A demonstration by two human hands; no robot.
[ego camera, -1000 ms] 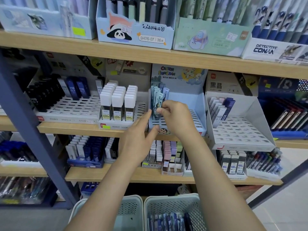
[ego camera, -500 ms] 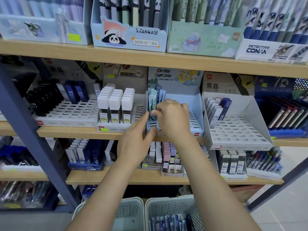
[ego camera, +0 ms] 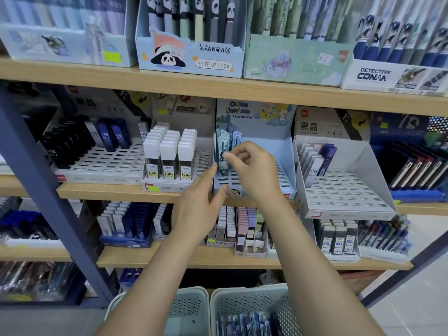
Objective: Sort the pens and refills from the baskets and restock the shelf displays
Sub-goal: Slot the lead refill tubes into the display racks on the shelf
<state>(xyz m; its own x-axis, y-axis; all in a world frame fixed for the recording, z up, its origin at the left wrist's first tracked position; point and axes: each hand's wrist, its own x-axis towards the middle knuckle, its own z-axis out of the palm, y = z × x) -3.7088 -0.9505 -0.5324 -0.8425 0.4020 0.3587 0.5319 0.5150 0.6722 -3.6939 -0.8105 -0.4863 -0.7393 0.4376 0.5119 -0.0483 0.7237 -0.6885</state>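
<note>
A light-blue cartoon display box (ego camera: pixel 286 151) stands on the middle shelf, with several refill cases (ego camera: pixel 224 139) slotted along its left side. My right hand (ego camera: pixel 252 173) pinches the top of the front refill case (ego camera: pixel 221 163), which stands upright in the rack. My left hand (ego camera: pixel 198 207) is held flat, fingers straight, its tips touching the box's left front corner. Below, two pale baskets sit on the floor: the right basket (ego camera: pixel 244 301) holds several blue refill packs (ego camera: pixel 244 326), the left basket (ego camera: pixel 186 309) shows no contents.
A tray of white-capped lead tubes (ego camera: pixel 169 154) sits left of the cartoon box, a white HB 07 tray (ego camera: pixel 339 190) right of it. Pen boxes line the top shelf (ego camera: pixel 218 86). A slanted blue shelf post (ego camera: pixel 48 190) crosses at the left.
The view has drifted slightly. My right hand has stayed at the front refill case, with its fingers now pinching the case's top. My left hand stays at the box's corner.
</note>
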